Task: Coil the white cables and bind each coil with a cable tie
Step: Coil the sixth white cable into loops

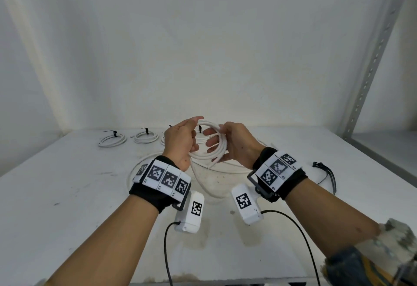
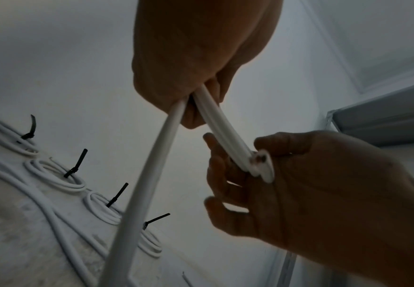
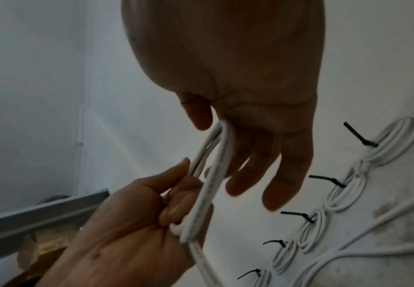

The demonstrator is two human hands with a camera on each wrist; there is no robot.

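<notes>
Above the middle of the table (image 1: 67, 195) both hands hold up one partly wound white cable coil (image 1: 218, 143). My left hand (image 1: 180, 138) grips its left side with curled fingers, as the left wrist view shows on the strands (image 2: 208, 116). My right hand (image 1: 234, 147) holds the right side; its fingers reach through the loop, and the thumb (image 3: 197, 114) pinches the strands (image 3: 216, 155). The cut cable end (image 2: 260, 161) sits by the right thumb. The cable's loose remainder (image 1: 199, 180) trails down onto the table.
Several finished coils bound with black ties lie in a row at the back left (image 1: 112, 140) (image 1: 146, 138). Spare black cable ties (image 1: 326, 173) lie at the right. A perforated metal upright (image 1: 370, 71) stands at the far right, and a white wall lies behind.
</notes>
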